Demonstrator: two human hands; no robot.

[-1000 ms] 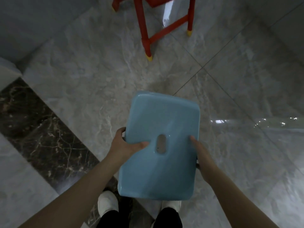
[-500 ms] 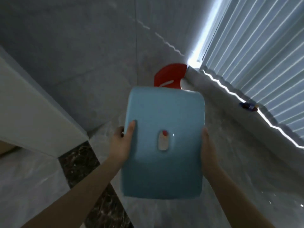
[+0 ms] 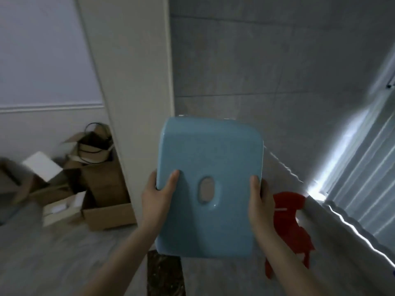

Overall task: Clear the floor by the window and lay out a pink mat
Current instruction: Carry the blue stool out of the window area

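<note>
we hold blue stool (image 3: 210, 167) mid-air, seat toward us, oval slot at centre. left hand (image 3: 157, 196) grasps left edge, thumb on seat; right hand (image 3: 259, 198) grasps right edge. red chair (image 3: 290, 223) behind, beside blinds (image 3: 363, 167). cardboard boxes (image 3: 102, 189) at left.

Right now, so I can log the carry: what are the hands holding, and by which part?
A light blue plastic stool, gripped by the seat's two side edges: left hand, right hand.
</note>
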